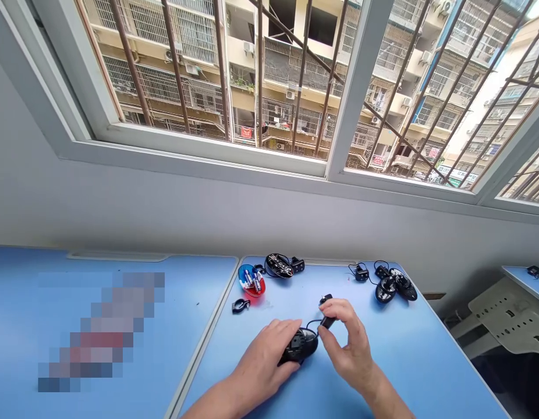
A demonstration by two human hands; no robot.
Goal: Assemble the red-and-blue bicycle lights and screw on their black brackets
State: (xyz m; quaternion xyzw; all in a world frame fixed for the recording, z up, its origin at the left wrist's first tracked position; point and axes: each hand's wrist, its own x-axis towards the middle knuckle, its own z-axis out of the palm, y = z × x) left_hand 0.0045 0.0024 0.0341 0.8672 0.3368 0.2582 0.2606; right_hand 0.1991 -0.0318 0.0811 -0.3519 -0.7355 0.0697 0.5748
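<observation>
Blue desk point(409, 349), left grip point(263, 361) over half-hidden mouse point(302, 344), right grip point(346, 343) pinching black plug point(327, 322)

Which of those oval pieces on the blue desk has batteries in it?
The translucent red-and-blue shell, far left, holding silver batteries; the other pieces are black.

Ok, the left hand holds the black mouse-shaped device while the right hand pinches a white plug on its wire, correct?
No: the head view shows the plug is black, not white. The left hand holds the black mouse-shaped device; the right hand pinches the plug.
</observation>
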